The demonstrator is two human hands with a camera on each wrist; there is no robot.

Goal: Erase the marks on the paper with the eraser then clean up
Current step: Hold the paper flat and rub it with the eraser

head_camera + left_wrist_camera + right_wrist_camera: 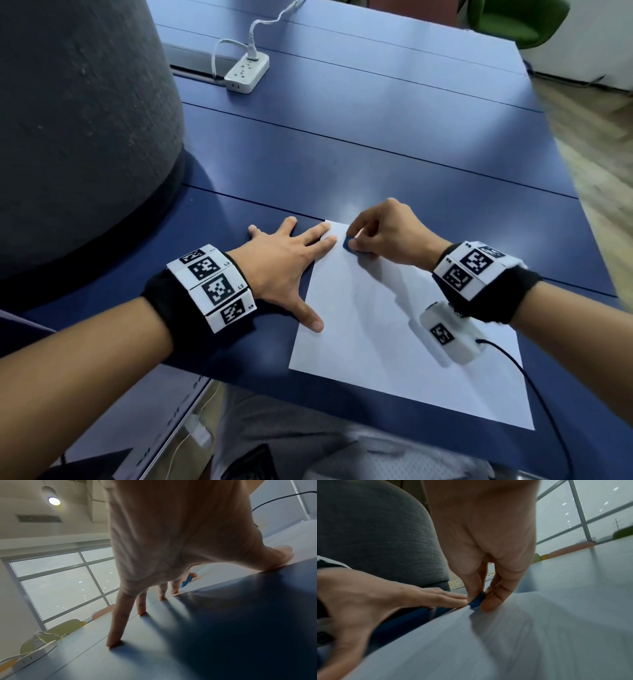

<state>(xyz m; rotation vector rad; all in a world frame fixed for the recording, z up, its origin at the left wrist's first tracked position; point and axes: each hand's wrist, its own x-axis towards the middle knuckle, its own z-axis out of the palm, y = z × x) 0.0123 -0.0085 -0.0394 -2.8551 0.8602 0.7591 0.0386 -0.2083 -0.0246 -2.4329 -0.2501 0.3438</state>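
A white sheet of paper (394, 335) lies on the blue table (376, 144) near its front edge. My right hand (352, 244) pinches a small blue eraser (348, 244) between thumb and fingers and holds it down on the paper's far left corner. The right wrist view shows the eraser (476, 600) touching the paper (505, 642). My left hand (294, 260) lies flat with fingers spread, thumb and two fingertips on the paper's left edge, the other fingers on the table. No marks show on the paper.
A large dark grey rounded object (75, 130) fills the table's left side. A white power strip (246, 73) with a plugged cable sits at the back. A black cable (534, 387) trails from my right wrist past the paper's right corner. A green chair (513, 17) stands beyond the table.
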